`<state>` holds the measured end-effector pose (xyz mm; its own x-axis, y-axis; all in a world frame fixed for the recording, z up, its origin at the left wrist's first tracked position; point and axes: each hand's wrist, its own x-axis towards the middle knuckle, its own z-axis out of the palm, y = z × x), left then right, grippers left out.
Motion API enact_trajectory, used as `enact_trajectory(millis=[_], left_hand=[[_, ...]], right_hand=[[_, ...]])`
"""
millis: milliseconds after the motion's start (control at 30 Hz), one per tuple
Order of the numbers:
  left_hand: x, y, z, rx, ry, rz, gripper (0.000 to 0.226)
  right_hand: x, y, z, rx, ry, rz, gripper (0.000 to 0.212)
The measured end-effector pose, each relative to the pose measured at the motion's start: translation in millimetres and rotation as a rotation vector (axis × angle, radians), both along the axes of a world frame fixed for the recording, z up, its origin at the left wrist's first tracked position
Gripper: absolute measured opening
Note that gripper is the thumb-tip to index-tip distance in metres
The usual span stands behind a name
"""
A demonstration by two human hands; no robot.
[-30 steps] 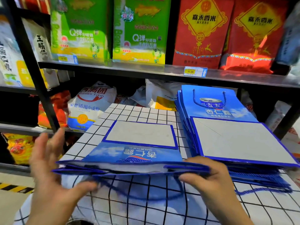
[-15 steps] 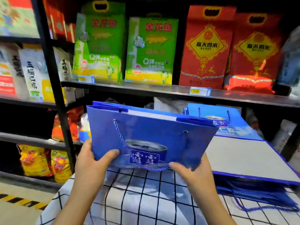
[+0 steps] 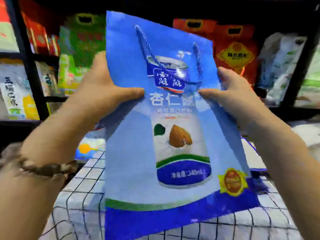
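I looked out over a table [image 3: 81, 196] draped in a white cloth with a dark grid, set close in front of black store shelves [image 3: 32, 70]. Red sacks [image 3: 237, 54] stood on the shelf at upper right and green sacks [image 3: 81, 47] at upper left. White packets with black lettering [image 3: 12, 94] sat at the far left. All of it was smeared by blur.

The blue paper bag [image 3: 173, 135] was up in the air above the cloth, flat and roughly upright, leaning a little. Its printed face, with a can and an almond, was turned toward me. Its rope handle [image 3: 145, 44] lay against the upper part of that face.

The left hand [image 3: 103, 92] pinched the bag's left edge, thumb pressed across the front and fingers wrapped behind. The right hand [image 3: 232, 94] pinched the right edge the same way, at about the same height. Both forearms rose from the lower corners, and a dark bracelet [image 3: 48, 168] circled the left wrist.
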<state>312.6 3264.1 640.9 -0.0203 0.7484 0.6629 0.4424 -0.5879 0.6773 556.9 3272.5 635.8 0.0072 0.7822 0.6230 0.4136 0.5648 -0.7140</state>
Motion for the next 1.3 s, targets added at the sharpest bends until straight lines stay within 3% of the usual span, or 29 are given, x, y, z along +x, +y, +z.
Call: enact_trajectory(millis=[133,233,333,433,567,800,867,933,1000,1133,1200,1300], left_hand=[[61.0,54.4,-25.5,-0.169,-0.077,-0.179,0.041],[108.3,102.5,-56.3,-0.257,-0.083,-0.268,0.034],[140.4,161.3,-95.0,-0.316,-0.005,-0.223,0.037],[159.1,211.0,-136.3,-0.396,0.093,-0.186,0.058],[168.2,223.6,-166.2,-0.508,0.147,-0.044,0.062],[186.7,207.8,-136.0,-0.707,0.192,0.009,0.063],[193.8,202.5,-127.4,-0.763,0.279,0.065,0.069],[202.2,195.9,-120.0,-0.816,0.491,0.138,0.082],[210.5,186.9,-113.4,-0.736,0.68,0.194,0.086],[231.7,161.9,-117.0,-0.565,0.946,0.003,0.074],[235.3,156.0,-132.3,-0.578,1.051,-0.041,0.072],[238.1,160.9,-149.4,-0.669,1.065,-0.095,0.07]], right_hand=[[50.1,19.2,-5.4,-0.178,-0.094,-0.141,0.023],[94.1,53.3,-28.0,-0.279,-0.124,-0.232,0.02],[129.3,100.3,-61.9,-0.383,-0.213,-0.316,0.032],[154.4,150.8,-102.5,-0.471,-0.359,-0.347,0.023],[173.9,184.3,-137.8,-0.549,-0.472,-0.431,0.048],[175.0,178.7,-126.0,-0.608,-0.482,-0.498,0.051],[174.2,176.4,-118.5,-0.696,-0.505,-0.548,0.058],[169.7,172.2,-109.9,-0.711,-0.599,-0.576,0.06],[165.9,168.9,-102.8,-0.667,-0.685,-0.579,0.058],[147.5,156.1,-110.0,-0.558,-0.796,-0.534,0.052],[136.3,151.3,-119.1,-0.657,-0.86,-0.425,0.064],[135.8,155.1,-142.4,-0.823,-0.942,-0.311,0.083]])
